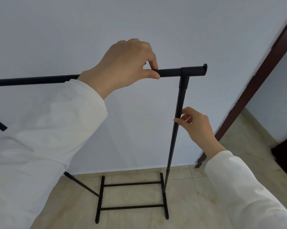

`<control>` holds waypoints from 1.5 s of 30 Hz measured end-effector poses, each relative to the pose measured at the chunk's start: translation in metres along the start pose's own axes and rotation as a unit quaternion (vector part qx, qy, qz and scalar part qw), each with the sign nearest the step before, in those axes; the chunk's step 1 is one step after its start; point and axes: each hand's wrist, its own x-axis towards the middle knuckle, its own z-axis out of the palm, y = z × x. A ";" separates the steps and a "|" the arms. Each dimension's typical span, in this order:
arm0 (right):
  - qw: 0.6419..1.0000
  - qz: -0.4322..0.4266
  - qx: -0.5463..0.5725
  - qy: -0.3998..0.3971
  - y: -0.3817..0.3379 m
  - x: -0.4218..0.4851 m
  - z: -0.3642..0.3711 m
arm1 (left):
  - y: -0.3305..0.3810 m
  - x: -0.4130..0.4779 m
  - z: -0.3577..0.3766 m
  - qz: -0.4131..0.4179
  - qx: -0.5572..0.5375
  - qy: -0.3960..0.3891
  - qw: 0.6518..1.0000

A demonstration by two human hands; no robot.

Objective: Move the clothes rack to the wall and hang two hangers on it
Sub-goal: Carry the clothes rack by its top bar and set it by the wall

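Standing close in front of the pale wall (139,22), the black clothes rack (175,72) is resting its ladder-like base (132,196) on the tiled floor (197,200), just short of where floor and wall meet. The left hand (123,66) is closing over the horizontal top bar (32,79), thumb and forefinger pinching it just left of the T-joint (184,73) that is capping the right upright (175,128). The right hand (197,128) is sitting lower, partly open, its thumb and fingertips (178,120) lightly touching that upright about midway down rather than wrapping around it. Both arms are wearing loose cream sleeves (40,138). A dark brown door frame (255,83) is running along the wall's right edge, with the rack's capped bar end lying well to its left. The rack's left side is running out of view, apart from a slanted black bar (81,184) showing below the left sleeve.
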 end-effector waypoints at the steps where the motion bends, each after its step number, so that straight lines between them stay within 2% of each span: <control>1: 1.000 0.002 0.004 -0.001 0.004 0.002 -0.002 | 0.003 0.004 0.002 -0.001 0.004 -0.001 1.000; 14: 1.000 -0.018 0.001 0.004 0.014 0.018 -0.010 | 0.012 0.021 0.010 -0.008 0.022 -0.004 1.000; 24: 1.000 -0.020 0.008 0.021 0.017 0.016 -0.005 | 0.011 0.019 0.015 -0.030 -0.021 -0.005 0.999; 33: 0.998 0.042 0.040 0.039 0.006 -0.003 -0.006 | 0.009 0.008 0.013 -0.033 -0.057 -0.016 0.998; 36: 0.994 0.065 0.047 0.074 0.001 -0.018 -0.012 | 0.004 0.000 0.010 -0.039 -0.113 -0.004 0.993; 39: 0.988 0.089 0.052 0.114 -0.007 -0.040 -0.015 | 0.005 -0.011 0.008 -0.021 -0.173 0.055 0.983; 42: 0.975 0.124 0.079 0.165 -0.013 -0.070 -0.014 | 0.019 -0.024 0.014 0.013 -0.291 0.097 0.952; 45: 0.961 0.161 0.077 0.210 -0.014 -0.102 -0.013 | 0.041 -0.040 0.035 0.036 -0.383 0.066 0.921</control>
